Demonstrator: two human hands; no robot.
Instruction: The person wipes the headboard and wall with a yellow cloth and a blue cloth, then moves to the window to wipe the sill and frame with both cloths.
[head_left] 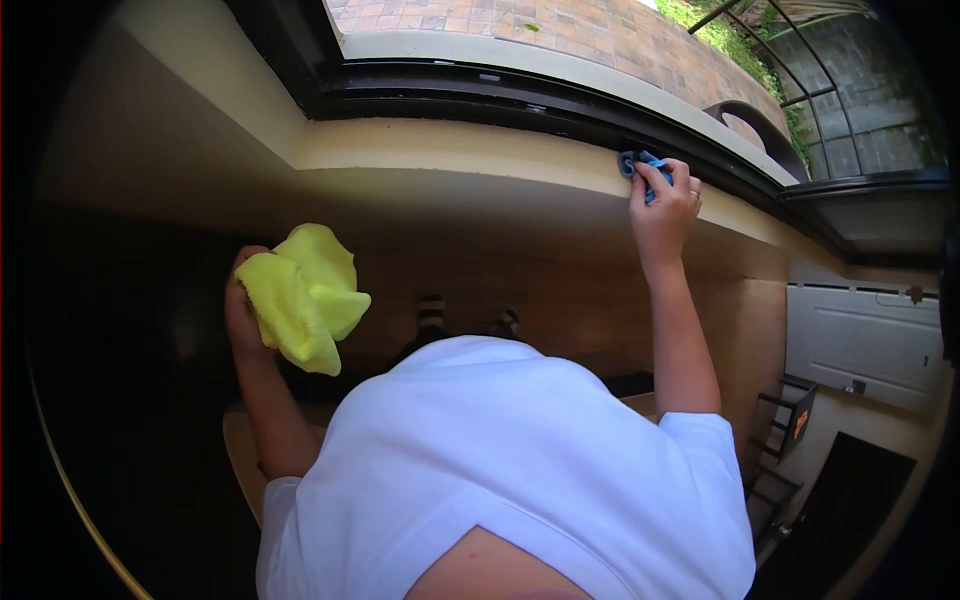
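Observation:
A bunched blue cloth (652, 172) is pinched in the fingers of my right hand (670, 205), which wears a ring. The cloth touches the cream window sill (430, 146), right beside the dark window frame (440, 92). Lower on the left, my left hand (243, 300) is closed on a yellow cloth (312, 290), which hangs loosely folded in front of the wall under the sill. The cloth covers most of the left fingers.
Beyond the open window lies a brick-paved patio (500, 25), with a dark curved chair back (765, 125) close outside. A glass pane (880, 215) stands at the right. Below me is a wooden floor (560, 300); dark stools (785, 420) and a white door (865, 335) are at the far right.

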